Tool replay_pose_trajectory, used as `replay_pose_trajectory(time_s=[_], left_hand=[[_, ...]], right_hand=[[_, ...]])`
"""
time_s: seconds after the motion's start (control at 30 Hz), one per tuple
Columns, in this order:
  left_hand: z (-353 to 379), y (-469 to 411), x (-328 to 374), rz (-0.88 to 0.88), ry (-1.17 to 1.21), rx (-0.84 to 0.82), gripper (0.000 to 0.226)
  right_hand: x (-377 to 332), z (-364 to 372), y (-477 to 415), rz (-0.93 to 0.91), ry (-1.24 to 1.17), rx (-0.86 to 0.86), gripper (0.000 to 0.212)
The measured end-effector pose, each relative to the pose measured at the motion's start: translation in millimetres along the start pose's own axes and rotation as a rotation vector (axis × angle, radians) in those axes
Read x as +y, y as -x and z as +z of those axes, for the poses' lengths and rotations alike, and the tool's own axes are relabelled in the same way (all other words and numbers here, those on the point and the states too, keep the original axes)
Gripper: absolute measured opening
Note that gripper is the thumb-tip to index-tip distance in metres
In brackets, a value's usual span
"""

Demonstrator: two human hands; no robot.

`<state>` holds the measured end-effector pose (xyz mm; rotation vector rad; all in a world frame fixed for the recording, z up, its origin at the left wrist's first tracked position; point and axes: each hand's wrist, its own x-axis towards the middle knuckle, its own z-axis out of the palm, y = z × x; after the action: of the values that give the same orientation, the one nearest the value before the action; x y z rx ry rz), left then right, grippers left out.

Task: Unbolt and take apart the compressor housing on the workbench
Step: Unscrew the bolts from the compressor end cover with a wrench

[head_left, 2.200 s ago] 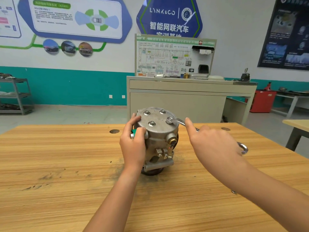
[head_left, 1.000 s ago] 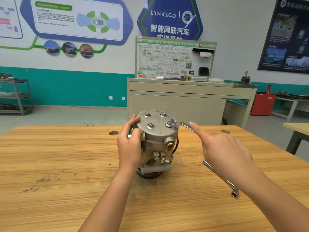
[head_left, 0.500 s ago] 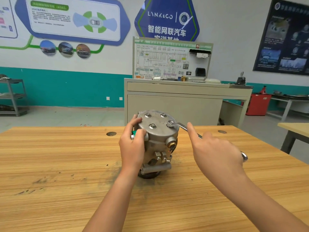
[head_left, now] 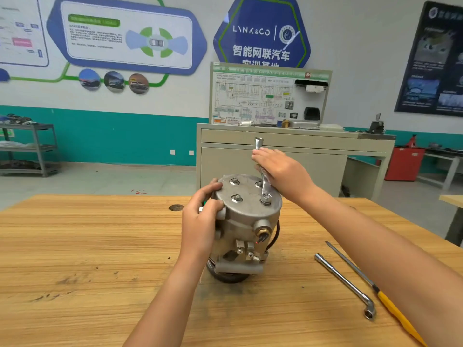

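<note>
The right hand (head_left: 280, 171) is closed around the middle of a silver wrench (head_left: 265, 184). The wrench points away from the person. Its near end is a ring, and the ring sits on a bolt (head_left: 266, 198) at the front right of the compressor lid. Its far end sticks out past the fingers.

The left hand (head_left: 200, 221) grips the left side of the compressor (head_left: 248, 221). Its fingers curl over the edge of the round lid and its thumb presses on the side.

The compressor stands up on its end in the middle of the wooden bench (head_left: 87, 246). Its flat round lid faces up. Two more bolts (head_left: 236, 197) show on the lid, near the left hand. A brass plug (head_left: 263, 231) sticks out of the front, with a black wire beside it.

To the right, a bent silver socket tool (head_left: 343, 279) lies flat on the bench. Just beside it lies a screwdriver (head_left: 390, 306) with a yellow handle. They are well apart from the compressor. A small round hole (head_left: 176, 207) is in the bench to the left. A grey cabinet (head_left: 275, 156) stands behind the bench.
</note>
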<state>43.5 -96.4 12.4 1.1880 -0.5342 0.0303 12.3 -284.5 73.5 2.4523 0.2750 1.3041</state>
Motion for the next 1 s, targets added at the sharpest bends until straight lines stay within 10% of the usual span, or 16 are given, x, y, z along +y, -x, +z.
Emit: replay_pose_trajectory(time_s=[0.07,0.27,0.57,1.0], left_hand=[[0.0,1.4,-0.3,-0.002,-0.012,0.008,0.039],[-5.0,6.7,-0.7,-0.004,0.055,0.041,0.033],[-0.9,10.8,-4.6,0.013,0.045,0.082,0.037],[2.4,10.0,-4.6,0.004,0.051,0.079,0.039]], right_hand=[[-0.5,0.8,-12.3,-0.015,0.011,-0.068,0.021],[0.3,-45.0,16.0,0.726,-0.359,0.059,0.033],[-66.7,-120.9,67.6,0.365,0.258,-0.582,0.049],[-106.6,-116.6,42.1,0.328,0.36,-0.785,0.065]])
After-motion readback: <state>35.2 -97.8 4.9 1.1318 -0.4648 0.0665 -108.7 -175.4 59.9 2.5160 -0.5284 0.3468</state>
